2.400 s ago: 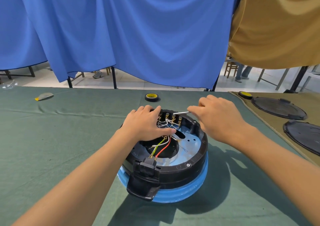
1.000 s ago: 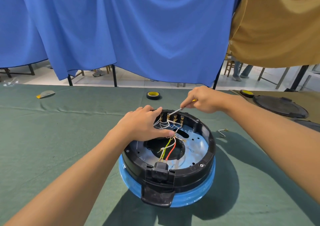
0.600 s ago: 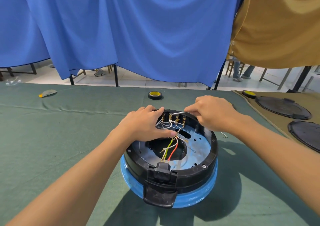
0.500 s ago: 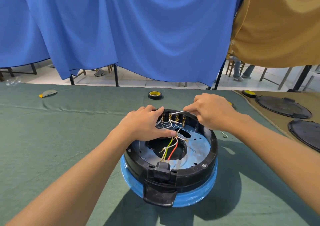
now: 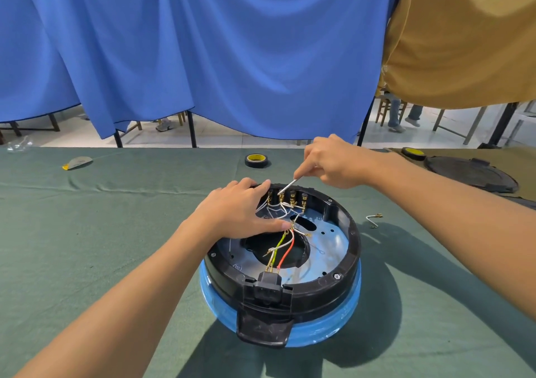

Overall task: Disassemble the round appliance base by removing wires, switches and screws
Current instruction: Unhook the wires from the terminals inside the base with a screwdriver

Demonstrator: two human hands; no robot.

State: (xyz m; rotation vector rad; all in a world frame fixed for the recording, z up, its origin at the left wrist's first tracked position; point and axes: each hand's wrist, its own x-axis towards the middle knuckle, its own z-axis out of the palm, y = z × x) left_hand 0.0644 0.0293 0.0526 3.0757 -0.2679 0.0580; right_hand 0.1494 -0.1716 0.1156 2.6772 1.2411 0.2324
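Note:
The round appliance base (image 5: 352,250), a black ring on a blue body, lies open side up in front of me on the green cloth. My left hand (image 5: 237,212) rests flat on its far left rim, the thumb lying over the inner plate. My right hand (image 5: 336,162) hovers behind the rim and pinches a thin metal tool (image 5: 288,186). The tool's tip points down at the row of brass terminals (image 5: 291,197) with white wires. Red, green-yellow and white wires (image 5: 285,247) run to the black power socket (image 5: 268,286) at the near edge.
A loose white wire (image 5: 372,219) lies on the cloth right of the base. A black-and-yellow tape roll (image 5: 256,160) sits behind it. Black round lids (image 5: 470,171) and another tape roll (image 5: 412,152) lie far right. A small grey-yellow item (image 5: 77,162) lies far left.
My right hand has lifted up and back off the rim, tilting the tool steeply down onto a terminal. My left hand stays on the base.

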